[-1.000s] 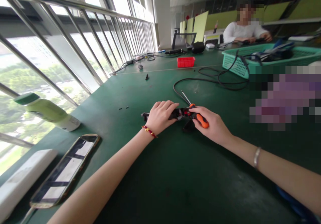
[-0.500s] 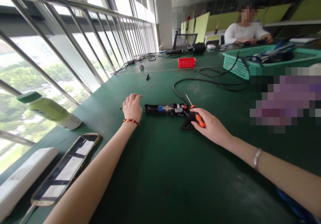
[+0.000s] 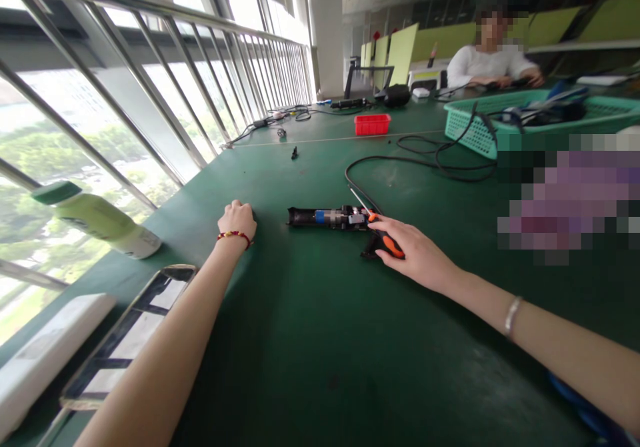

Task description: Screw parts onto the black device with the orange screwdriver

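A black tool body (image 3: 327,217) with a blue and metal middle lies on the green table (image 3: 320,340), its cable running off to the right. My right hand (image 3: 413,257) is closed round an orange-handled screwdriver (image 3: 383,235), whose tip points at the tool's right end. My left hand (image 3: 237,220) rests on the table to the left of the tool, apart from it, fingers curled down over the spot where tiny dark screws lay. What those fingers pinch, if anything, is hidden.
A phone (image 3: 125,340), a white box (image 3: 45,357) and a green-capped bottle (image 3: 95,220) lie at the left by the window railing. A red tray (image 3: 372,124), a teal basket (image 3: 530,117) and black cables (image 3: 430,157) sit farther back. Another person sits at the far end.
My left hand let go of the tool body and moved left across the table, then curled its fingers down. The right hand with the screwdriver shifted slightly.
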{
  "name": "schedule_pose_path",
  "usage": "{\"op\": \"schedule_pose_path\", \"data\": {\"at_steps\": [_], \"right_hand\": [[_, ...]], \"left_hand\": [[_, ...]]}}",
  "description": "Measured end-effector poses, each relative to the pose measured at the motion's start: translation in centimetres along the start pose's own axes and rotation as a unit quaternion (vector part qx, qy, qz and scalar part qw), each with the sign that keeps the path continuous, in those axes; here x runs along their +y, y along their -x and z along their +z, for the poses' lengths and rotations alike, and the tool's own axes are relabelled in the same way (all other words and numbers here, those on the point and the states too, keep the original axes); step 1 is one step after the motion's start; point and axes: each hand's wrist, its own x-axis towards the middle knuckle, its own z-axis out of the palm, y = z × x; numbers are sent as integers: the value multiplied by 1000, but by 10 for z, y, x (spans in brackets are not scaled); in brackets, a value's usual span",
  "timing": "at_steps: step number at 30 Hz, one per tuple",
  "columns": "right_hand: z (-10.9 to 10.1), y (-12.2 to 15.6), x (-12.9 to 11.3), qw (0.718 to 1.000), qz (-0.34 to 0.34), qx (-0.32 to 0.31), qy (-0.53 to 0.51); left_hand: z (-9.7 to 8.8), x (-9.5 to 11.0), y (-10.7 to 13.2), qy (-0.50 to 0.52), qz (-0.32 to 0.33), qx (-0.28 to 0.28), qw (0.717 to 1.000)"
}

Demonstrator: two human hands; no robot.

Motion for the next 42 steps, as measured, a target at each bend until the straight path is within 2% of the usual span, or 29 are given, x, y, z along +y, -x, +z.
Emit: {"op": "schedule_pose_path", "data": {"at_steps": [4, 9, 13, 16, 20, 22, 24, 27, 30, 33, 36, 39, 42], "right_hand": [[-1, 0, -1, 999, -7, -11, 30], [-2, 0, -3, 999, -10, -12, 30], [-2, 0, -3, 999, -10, -13, 31], [-2, 0, -3, 999, -7, -18, 33], [-2, 0, -4, 999, -5, -23, 33], [-2, 0, -4, 999, -6, -22, 34], [-1, 0, -4, 999, -8, -17, 33], [0, 0, -4, 999, -11, -8, 30], [1, 1, -4, 999, -14, -5, 30], [1, 1, -5, 999, -9, -8, 34], [1, 1, -5, 999, -10, -2, 31], [2, 1, -4, 1000, -13, 5, 28], [2, 0, -4, 999, -15, 5, 27]], "left_hand": [[-5, 13, 9, -48, 7, 3, 999], [-7, 38, 23, -71, -22, 9, 997], [-12, 54, 38, -89, 3, -7, 996], [-23, 51, 40, -90, 20, -18, 996], [-31, 24, 26, -25, 17, -16, 999], [-23, 10, 21, 43, 17, 17, 999], [-6, 0, 24, 93, 43, 24, 994], [20, -5, 44, 114, 131, 16, 985], [31, -1, 74, 136, 182, 7, 974], [30, 8, 103, 153, 246, 29, 957], [25, 26, 125, 166, 308, 45, 936], [20, 53, 135, 171, 365, 43, 914], [16, 84, 134, 181, 395, 45, 899]]}}
